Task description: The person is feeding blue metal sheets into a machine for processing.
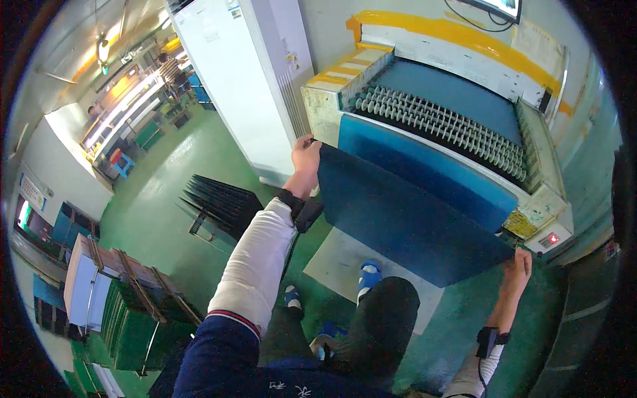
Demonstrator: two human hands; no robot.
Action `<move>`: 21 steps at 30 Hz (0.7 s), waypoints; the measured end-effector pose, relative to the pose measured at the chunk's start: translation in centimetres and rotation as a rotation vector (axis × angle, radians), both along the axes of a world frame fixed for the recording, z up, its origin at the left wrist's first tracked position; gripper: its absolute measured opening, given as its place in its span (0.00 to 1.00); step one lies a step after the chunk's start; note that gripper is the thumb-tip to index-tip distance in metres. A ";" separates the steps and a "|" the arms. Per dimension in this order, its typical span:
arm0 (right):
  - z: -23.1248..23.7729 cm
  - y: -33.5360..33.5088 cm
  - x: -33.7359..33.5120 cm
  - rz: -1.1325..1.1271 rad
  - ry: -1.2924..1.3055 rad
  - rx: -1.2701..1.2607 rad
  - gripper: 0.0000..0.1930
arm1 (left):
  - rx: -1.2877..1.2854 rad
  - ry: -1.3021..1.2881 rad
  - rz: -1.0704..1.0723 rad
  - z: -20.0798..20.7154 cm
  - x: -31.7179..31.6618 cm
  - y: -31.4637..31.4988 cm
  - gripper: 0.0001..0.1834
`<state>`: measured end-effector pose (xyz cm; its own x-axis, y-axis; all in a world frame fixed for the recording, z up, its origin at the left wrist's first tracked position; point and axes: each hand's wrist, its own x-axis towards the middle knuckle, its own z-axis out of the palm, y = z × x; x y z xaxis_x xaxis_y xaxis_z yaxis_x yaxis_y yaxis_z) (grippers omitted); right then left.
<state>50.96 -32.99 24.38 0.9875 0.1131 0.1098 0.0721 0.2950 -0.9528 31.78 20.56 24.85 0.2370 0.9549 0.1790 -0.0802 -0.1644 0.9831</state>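
Observation:
A large dark blue rectangular panel [405, 212] hangs tilted between my two hands, in front of a roller machine. My left hand [306, 160] is closed on its upper left corner. At the opposite end, my right hand [518, 268] pinches the right corner. Behind the panel, a brighter blue sheet [424, 169] covers the machine's front; whether it is fixed there or loose I cannot tell. Above it run rows of pale roller discs [444, 126], with a flat blue surface [458, 93] beyond them.
A tall white cabinet [232, 79] stands left of the machine. A rack of dark upright panels [225, 202] is on the floor by my left arm. Green boards [136, 325] fill a rack at lower left. Beneath me lies a pale mat [338, 255]. Another person [174, 71] is far off.

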 end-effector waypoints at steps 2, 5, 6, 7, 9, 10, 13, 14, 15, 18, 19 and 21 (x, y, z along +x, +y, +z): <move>-0.2 0.1 0.2 0.000 0.000 0.017 0.06 | 0.029 -0.027 0.030 0.0 -0.3 0.5 0.13; -0.5 0.0 0.3 -0.012 -0.003 0.004 0.05 | -0.139 -0.027 0.024 1.1 -0.6 0.7 0.11; -0.8 -0.5 0.6 -0.011 0.001 -0.006 0.05 | -0.185 -0.013 0.032 1.9 -0.4 0.0 0.12; -0.9 -0.8 0.7 -0.010 0.004 -0.016 0.05 | -0.230 0.001 0.041 2.9 -0.1 -0.9 0.13; -0.7 -0.6 0.4 -0.037 0.016 -0.018 0.05 | -0.273 0.023 0.061 3.8 -0.1 -1.6 0.14; -0.4 -0.3 0.2 -0.046 0.022 -0.016 0.05 | -0.271 0.032 0.071 4.0 -0.4 -1.5 0.14; 0.7 1.0 -0.4 -0.124 0.017 -0.070 0.05 | -0.290 0.095 0.083 4.3 -1.0 -1.0 0.15; 0.7 1.3 -0.3 -0.135 0.000 -0.078 0.05 | -0.302 0.123 0.084 4.3 -1.2 -0.9 0.15; 0.7 1.2 -0.1 -0.156 -0.018 -0.089 0.05 | -0.297 0.121 0.098 4.5 -1.0 -1.4 0.15; -0.3 0.5 1.2 -0.162 -0.114 -0.152 0.04 | -0.286 0.119 0.122 4.6 -1.2 -2.1 0.17; -0.6 0.5 1.6 -0.149 -0.152 -0.178 0.04 | -0.289 0.121 0.117 4.2 -1.5 -1.4 0.17; -0.8 0.6 1.8 -0.160 -0.168 -0.139 0.05 | -0.288 0.111 0.103 3.6 -1.7 -0.9 0.18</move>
